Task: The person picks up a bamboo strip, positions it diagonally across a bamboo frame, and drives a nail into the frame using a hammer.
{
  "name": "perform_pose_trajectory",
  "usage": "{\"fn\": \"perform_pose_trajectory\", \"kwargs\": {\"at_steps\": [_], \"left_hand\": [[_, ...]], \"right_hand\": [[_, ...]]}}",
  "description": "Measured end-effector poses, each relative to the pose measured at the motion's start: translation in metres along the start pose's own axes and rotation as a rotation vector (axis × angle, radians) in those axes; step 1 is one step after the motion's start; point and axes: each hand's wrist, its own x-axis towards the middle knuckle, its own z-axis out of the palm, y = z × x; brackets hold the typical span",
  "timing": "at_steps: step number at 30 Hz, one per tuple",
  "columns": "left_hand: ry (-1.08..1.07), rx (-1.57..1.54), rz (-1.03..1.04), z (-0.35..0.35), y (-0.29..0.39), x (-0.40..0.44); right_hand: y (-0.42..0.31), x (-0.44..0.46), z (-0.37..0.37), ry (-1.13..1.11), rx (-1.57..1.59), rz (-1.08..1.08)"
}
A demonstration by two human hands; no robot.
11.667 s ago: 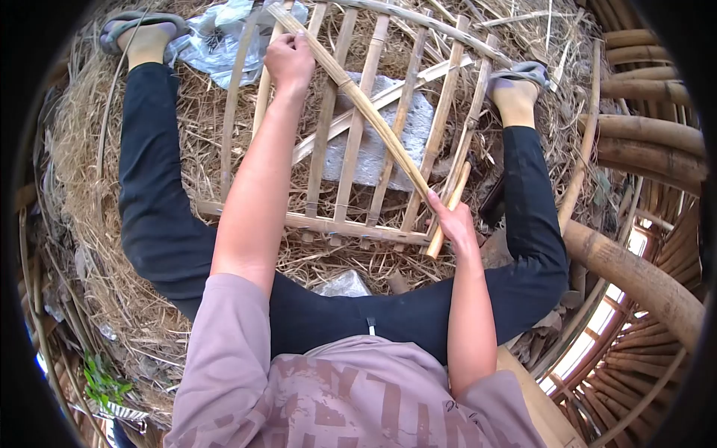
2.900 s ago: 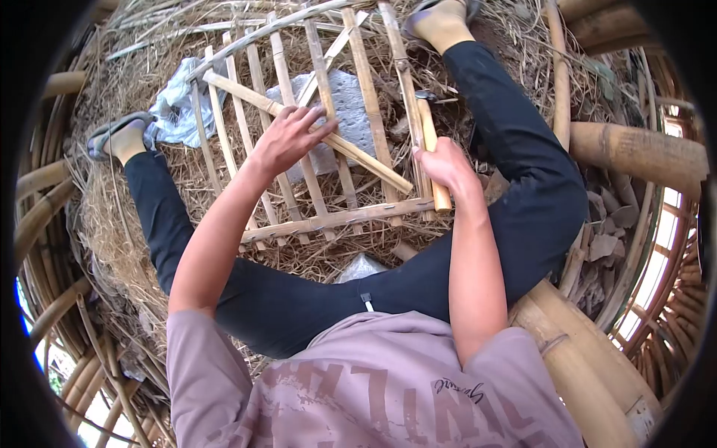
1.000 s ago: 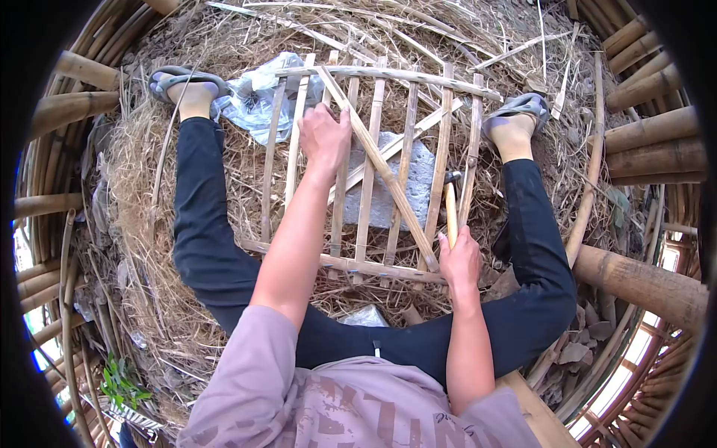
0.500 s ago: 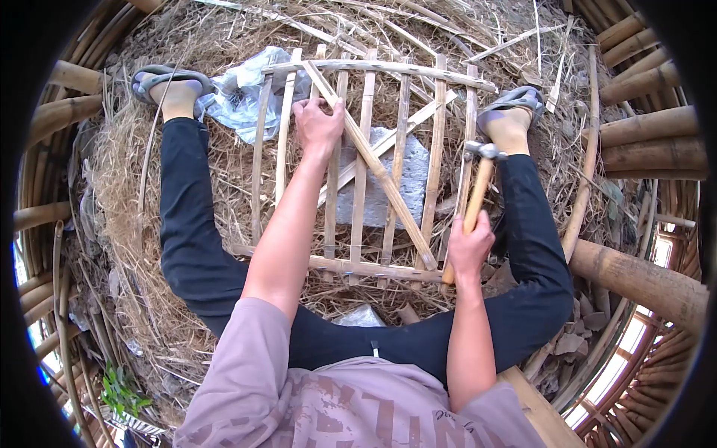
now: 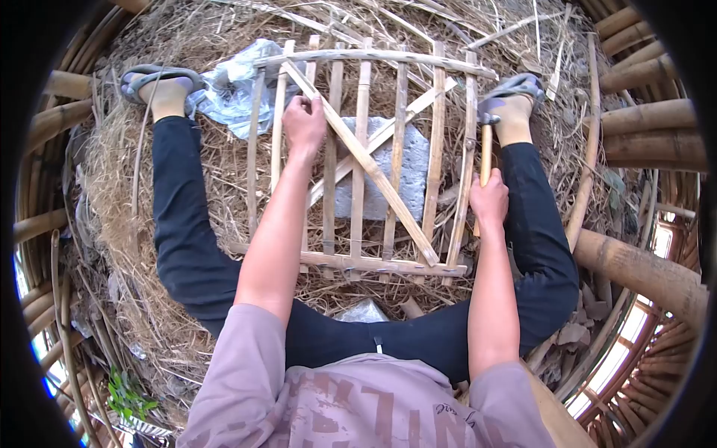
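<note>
A flat lattice of bamboo slats (image 5: 361, 97), joined by a top crosspiece (image 5: 403, 57) and a bottom crosspiece (image 5: 351, 262), lies between my legs. One diagonal bamboo strip (image 5: 373, 170) slants across its upper side, from upper left to lower right. Another diagonal strip (image 5: 422, 104) runs the opposite way beneath the slats. My left hand (image 5: 305, 128) is closed at the upper part of the top strip; its fingertips are partly hidden. My right hand (image 5: 490, 198) is wrapped round the wooden handle of a hammer (image 5: 486, 149), whose head lies beyond the lattice's right side, by my foot.
A grey stone block (image 5: 414, 175) lies under the lattice. Crumpled clear plastic (image 5: 235, 93) is at upper left. Dry straw (image 5: 187, 299) and loose bamboo strips cover the ground. Thick bamboo poles (image 5: 642, 272) stand at the right, and a bamboo wall curves around both sides.
The top diagonal strip's upper end has shifted left together with my left hand. My right hand has moved right and away from me with the hammer, off the lattice's lower right corner.
</note>
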Motion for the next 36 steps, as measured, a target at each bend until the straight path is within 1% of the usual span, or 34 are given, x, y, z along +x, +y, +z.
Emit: {"fn": "perform_pose_trajectory", "kwargs": {"at_steps": [1,3,4,5,6,7,9,12,15,19,20,22,25,27,28,31,32,35,36], "left_hand": [[-0.028,0.02,-0.023,-0.001,-0.001,0.001],[0.047,0.066,0.114,0.005,-0.013,-0.001],[0.022,0.073,0.075,0.001,-0.008,-0.012],[0.016,0.07,0.052,-0.002,0.001,-0.013],[0.055,0.116,0.09,0.005,-0.013,-0.011],[0.045,0.139,0.08,0.005,-0.016,-0.011],[0.022,0.148,0.029,0.001,-0.01,-0.02],[0.032,0.189,0.048,0.0,-0.01,-0.023],[0.03,0.193,0.108,-0.001,-0.012,-0.018],[-0.031,0.142,0.06,-0.005,-0.014,-0.009],[-0.017,0.151,0.111,-0.006,-0.016,-0.006],[-0.036,0.143,0.077,-0.007,-0.014,0.002],[-0.084,0.115,0.015,-0.008,-0.02,0.014],[-0.09,0.088,-0.021,-0.007,-0.023,0.019],[-0.09,0.131,-0.013,-0.009,-0.023,0.02],[0.007,0.09,0.006,-0.004,-0.028,0.017],[-0.041,-0.081,-0.079,-0.001,-0.034,0.019],[-0.072,-0.315,-0.193,-0.008,-0.015,0.011],[-0.13,-0.319,-0.196,-0.01,-0.017,0.013]], "right_hand": [[0.002,0.001,0.003,-0.02,-0.014,0.019],[0.008,0.001,0.003,-0.095,0.051,0.056],[0.008,-0.014,-0.002,-0.007,0.015,0.011],[-0.001,-0.021,-0.009,0.098,-0.012,-0.049],[-0.006,-0.033,-0.016,0.176,0.016,-0.148],[-0.012,-0.044,-0.022,0.256,0.062,-0.313],[-0.029,-0.074,-0.038,0.167,0.065,-0.445],[-0.033,-0.116,-0.051,-0.328,-0.096,-0.42],[-0.021,-0.132,-0.053,-0.437,-0.157,-0.396],[-0.013,-0.127,-0.044,-0.57,-0.072,-0.314],[-0.01,-0.127,-0.038,-0.549,-0.022,-0.309],[-0.007,-0.127,-0.029,-0.507,0.075,-0.299],[-0.006,-0.124,-0.024,-0.532,0.096,-0.264],[-0.003,-0.122,-0.023,-0.586,0.152,-0.218],[-0.002,-0.12,-0.023,-0.614,0.18,-0.194],[-0.001,-0.114,-0.028,-0.664,0.286,-0.124],[0.005,-0.111,-0.023,-0.68,0.279,-0.137],[0.006,-0.109,-0.022,-0.708,0.196,-0.121],[0.007,-0.108,-0.02,-0.718,0.188,-0.101]]}}
